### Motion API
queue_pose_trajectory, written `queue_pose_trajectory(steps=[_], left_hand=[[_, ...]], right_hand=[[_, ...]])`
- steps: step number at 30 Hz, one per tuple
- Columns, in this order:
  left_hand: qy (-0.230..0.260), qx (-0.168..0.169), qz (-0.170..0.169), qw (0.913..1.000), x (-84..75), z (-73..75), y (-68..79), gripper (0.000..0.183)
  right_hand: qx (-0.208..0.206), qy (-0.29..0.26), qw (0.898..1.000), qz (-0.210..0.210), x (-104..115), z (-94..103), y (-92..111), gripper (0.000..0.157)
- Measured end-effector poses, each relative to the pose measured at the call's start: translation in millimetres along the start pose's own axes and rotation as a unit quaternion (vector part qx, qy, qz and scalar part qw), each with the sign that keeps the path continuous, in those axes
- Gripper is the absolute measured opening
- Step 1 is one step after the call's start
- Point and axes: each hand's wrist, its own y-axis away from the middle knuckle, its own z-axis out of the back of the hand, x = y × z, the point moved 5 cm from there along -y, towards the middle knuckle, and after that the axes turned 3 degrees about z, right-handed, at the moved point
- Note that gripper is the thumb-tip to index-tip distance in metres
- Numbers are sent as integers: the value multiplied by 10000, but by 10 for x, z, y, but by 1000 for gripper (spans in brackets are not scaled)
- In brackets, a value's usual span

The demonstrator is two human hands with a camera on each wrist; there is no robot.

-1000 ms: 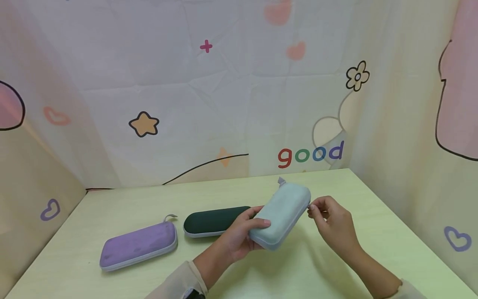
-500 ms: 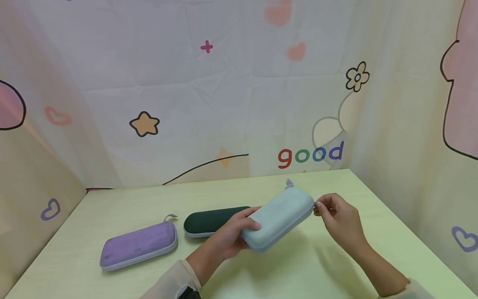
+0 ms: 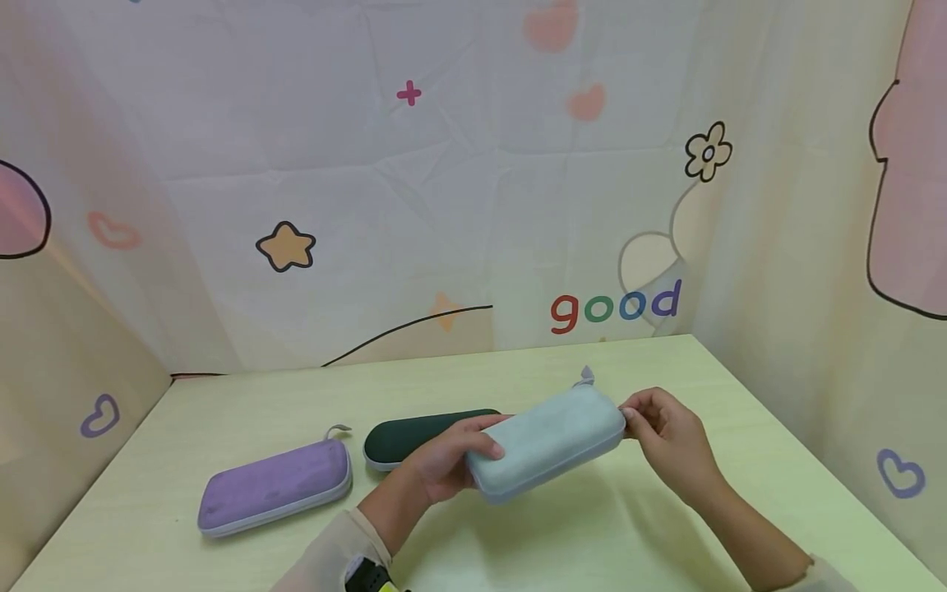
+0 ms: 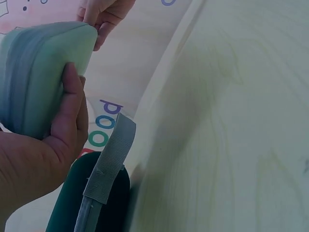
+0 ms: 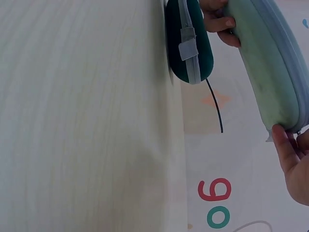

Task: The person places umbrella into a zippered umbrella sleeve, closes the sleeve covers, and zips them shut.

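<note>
A light blue zip case point(image 3: 547, 444) hangs above the table, tilted with its right end higher. My left hand point(image 3: 447, 460) grips its left end, thumb on top and the other fingers underneath. At the right end, my right hand point(image 3: 669, 440) pinches the small zipper pull point(image 5: 299, 132), mostly hidden by the fingers. In the right wrist view the zip band runs along the side of the case point(image 5: 265, 67), and it looks closed. A grey fabric loop point(image 3: 584, 376) sticks up from the far edge.
A dark green case point(image 3: 403, 440) lies behind my left hand, partly covered by it. To the left rests a purple case point(image 3: 274, 485) with a small loop. The pale table point(image 3: 244, 403) meets a printed cloth backdrop point(image 3: 444, 205) at the back and sides.
The light blue case has swung flatter, its left end moving left with my left hand. My right hand has shifted slightly right, still pinching at the case's right end.
</note>
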Motion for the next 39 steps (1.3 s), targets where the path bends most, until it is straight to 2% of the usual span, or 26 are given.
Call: queue_pose_trajectory(steps=[3,5,9,12,14,18,25,35,39], left_hand=[[148,-378,-96,9991,-18,39,3,56],[296,-844,-200,9958,-31,77,6,54],[805,-1737,-489,9803,-57,133,10,56],[1224,-2014,-753,9689,-74,132,7,57],[1407,-1985,-925,9655,-81,117,-2,58],[1570,-1805,-1147,9642,-80,94,-9,57],[1427,-1756,-1411,9638,-104,103,18,55],[1322,-1638,-1263,9694,-102,83,42,55],[1222,-1426,-1129,9757,-96,82,47,55]], right_hand=[[-9,-122,9995,-298,-17,22,-6,12],[-54,-180,9989,-423,-28,39,-7,12],[-211,-402,9976,-527,-34,61,-9,12],[-284,-664,9960,-522,-26,62,-6,11],[-282,-749,9957,-470,-23,61,-3,11],[-262,-664,9968,-357,-15,72,1,12],[-278,-128,9994,138,11,111,1,11],[-454,222,9976,476,0,159,-29,8],[-124,-35,9978,645,-13,146,-39,8]])
